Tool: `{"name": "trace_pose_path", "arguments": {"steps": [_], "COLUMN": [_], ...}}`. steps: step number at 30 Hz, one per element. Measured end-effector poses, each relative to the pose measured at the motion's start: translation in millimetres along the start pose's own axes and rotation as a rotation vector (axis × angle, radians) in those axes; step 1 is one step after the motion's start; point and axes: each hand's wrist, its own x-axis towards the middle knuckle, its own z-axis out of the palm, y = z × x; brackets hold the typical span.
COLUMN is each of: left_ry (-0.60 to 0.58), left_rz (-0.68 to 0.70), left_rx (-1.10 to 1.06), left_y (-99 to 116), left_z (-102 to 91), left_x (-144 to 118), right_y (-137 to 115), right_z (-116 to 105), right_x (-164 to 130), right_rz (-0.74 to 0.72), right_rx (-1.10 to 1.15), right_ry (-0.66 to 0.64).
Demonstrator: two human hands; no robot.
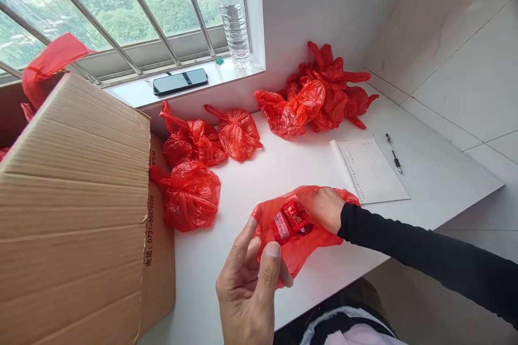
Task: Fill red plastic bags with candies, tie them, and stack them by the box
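Observation:
A thin red plastic bag (299, 256) lies with its mouth spread on the white table, and several small red-wrapped packets (294, 216) show inside. My left hand (254, 285) is at the bag's near left side, thumb and fingers apart. Its index fingertip touches the rim, while the lower fingers are partly hidden. From the right, my right hand (326, 207) reaches into the bag below a black sleeve; its fingers are out of sight in the red film, so their grip does not show.
Knotted red bags (192, 194) sit by a cardboard box (81, 215) at left. More red bags (324, 91) are heaped against the wall. A notepad (374, 170) and pen (394, 153) lie at right. The windowsill holds a phone (180, 82) and water bottle (234, 21).

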Motion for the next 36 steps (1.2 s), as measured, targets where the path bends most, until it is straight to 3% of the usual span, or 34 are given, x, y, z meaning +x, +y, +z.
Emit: {"name": "trace_pose_path", "arguments": {"steps": [8,14,26,36], "left_ry": [0.147,0.135,0.163,0.144], "left_rz": [-0.038,-0.04,-0.046,-0.058], "left_rx": [-0.046,-0.038,-0.046,-0.014], "left_y": [8,6,9,6], "left_z": [15.2,12.6,14.0,19.0], "left_x": [-13,-15,-18,-14], "right_y": [-1,6,18,17], "right_z": [11,18,-6,-4], "right_x": [-2,8,-13,-23], "right_rz": [-0.069,-0.065,-0.062,-0.013], "right_rx": [-0.061,-0.052,0.011,-0.001], "right_ry": [0.071,0.109,0.229,0.161]}}
